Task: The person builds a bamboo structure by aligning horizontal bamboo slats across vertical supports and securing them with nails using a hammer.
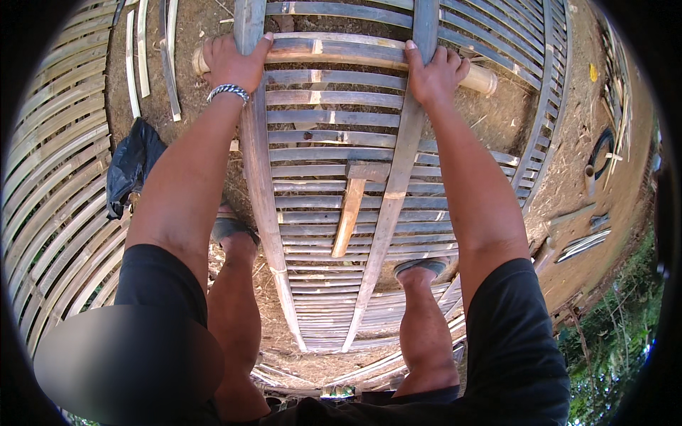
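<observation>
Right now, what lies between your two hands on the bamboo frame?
Head view: between left hand and right hand run the panel's horizontal bamboo slats, over a bamboo pole.

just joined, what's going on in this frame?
A person stands bent over a slatted bamboo panel lying on dirt ground. The left hand grips the panel's left rail, the right hand grips the right rail, both close to a bamboo pole lying crosswise under the panel. A wooden mallet rests on the slats between the rails. A black bag lies to the left.
</observation>
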The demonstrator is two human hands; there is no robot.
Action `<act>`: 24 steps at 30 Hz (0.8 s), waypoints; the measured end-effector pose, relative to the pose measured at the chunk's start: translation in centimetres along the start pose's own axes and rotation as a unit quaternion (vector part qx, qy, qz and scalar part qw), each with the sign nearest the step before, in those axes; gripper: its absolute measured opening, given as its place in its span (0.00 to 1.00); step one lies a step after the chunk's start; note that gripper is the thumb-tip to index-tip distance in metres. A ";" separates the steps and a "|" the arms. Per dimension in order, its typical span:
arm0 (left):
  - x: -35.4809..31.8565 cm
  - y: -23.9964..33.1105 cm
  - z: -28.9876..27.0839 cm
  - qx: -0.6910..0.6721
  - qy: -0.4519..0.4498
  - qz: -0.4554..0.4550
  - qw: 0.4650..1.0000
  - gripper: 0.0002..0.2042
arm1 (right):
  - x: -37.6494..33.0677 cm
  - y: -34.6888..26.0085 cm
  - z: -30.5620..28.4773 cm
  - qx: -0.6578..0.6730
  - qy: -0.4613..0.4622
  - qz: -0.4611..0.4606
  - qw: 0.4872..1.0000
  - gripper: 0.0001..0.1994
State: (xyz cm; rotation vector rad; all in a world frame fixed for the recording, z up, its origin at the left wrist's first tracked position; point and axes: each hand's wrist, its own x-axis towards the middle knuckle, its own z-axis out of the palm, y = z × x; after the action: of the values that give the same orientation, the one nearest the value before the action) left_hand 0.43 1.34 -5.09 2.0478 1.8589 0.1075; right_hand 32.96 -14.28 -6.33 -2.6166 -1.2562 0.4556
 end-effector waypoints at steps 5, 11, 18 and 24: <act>1.2 0.0 0.0 0.020 0.015 0.013 1.000 0.45 | 1.2 0.0 0.4 -0.002 -0.033 0.028 0.999 0.45; 1.3 1.4 -1.0 0.049 -0.032 -0.033 0.998 0.43 | 1.8 -0.3 0.0 -0.002 -0.058 0.056 0.997 0.45; 2.8 0.8 -0.6 0.116 0.020 0.016 0.993 0.44 | 3.1 -0.1 0.6 -0.027 -0.080 0.043 0.995 0.44; 3.0 1.9 -0.4 0.120 0.018 0.003 0.993 0.44 | 3.6 1.0 1.7 -0.095 -0.020 -0.022 0.995 0.41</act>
State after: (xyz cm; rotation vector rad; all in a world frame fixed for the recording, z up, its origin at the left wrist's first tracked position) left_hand 2.46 4.24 -4.65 2.2225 1.9696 -0.0835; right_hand 35.26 -11.99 -8.91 -2.7393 -1.4328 0.4028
